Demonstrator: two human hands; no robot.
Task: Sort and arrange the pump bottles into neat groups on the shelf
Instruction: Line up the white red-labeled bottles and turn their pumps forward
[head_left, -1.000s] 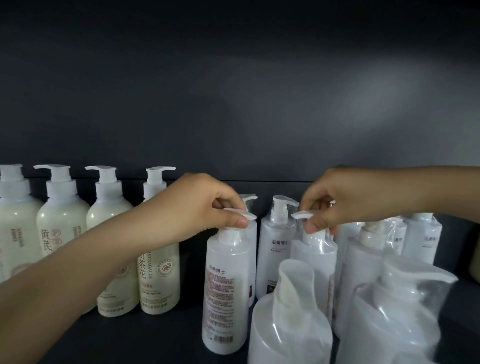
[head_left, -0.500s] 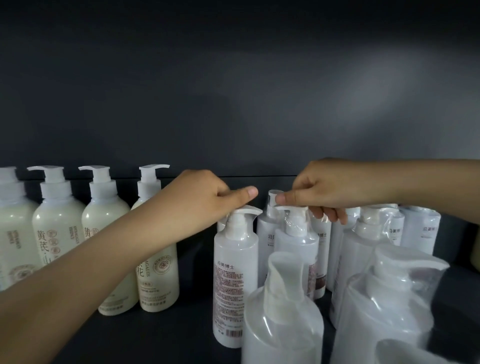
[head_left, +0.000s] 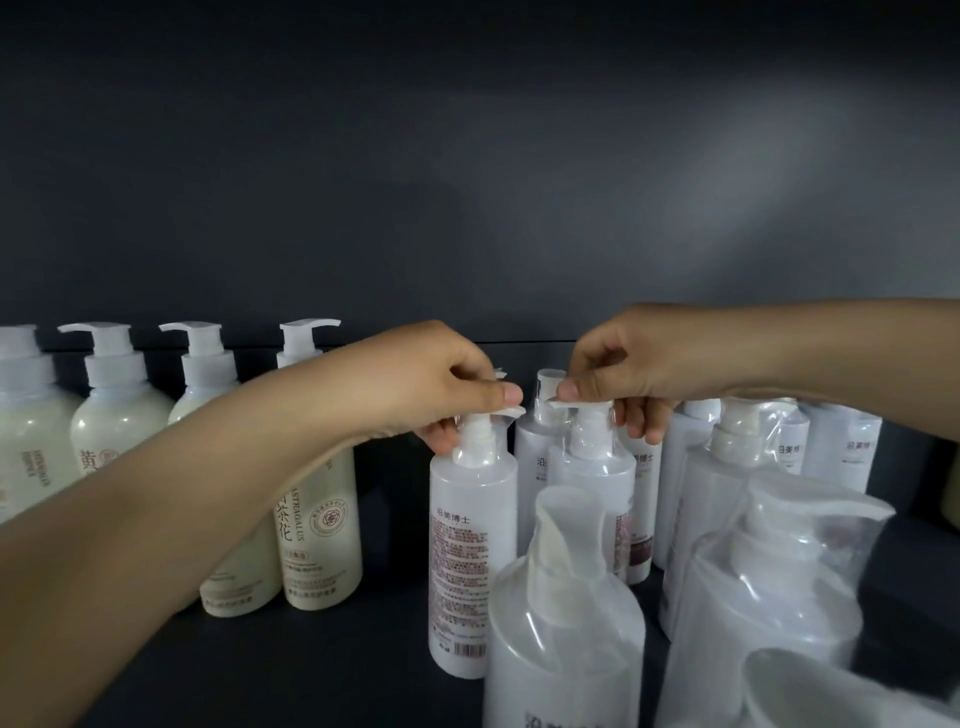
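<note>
Two bottles stand closer than before: left hand (head_left: 441, 379) pinches slim bottle (head_left: 472, 545), right hand (head_left: 623, 364) pinches wrapped bottle (head_left: 592, 467).

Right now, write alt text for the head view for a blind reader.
Two hands each pinch a pump head: the left hand on a tall white bottle, the right hand on a plastic-wrapped bottle beside it. Cream bottles stand in a row at left on the dark shelf; more wrapped bottles crowd the right.

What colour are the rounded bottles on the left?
The rounded bottles are cream, with white pumps; head view.
</note>
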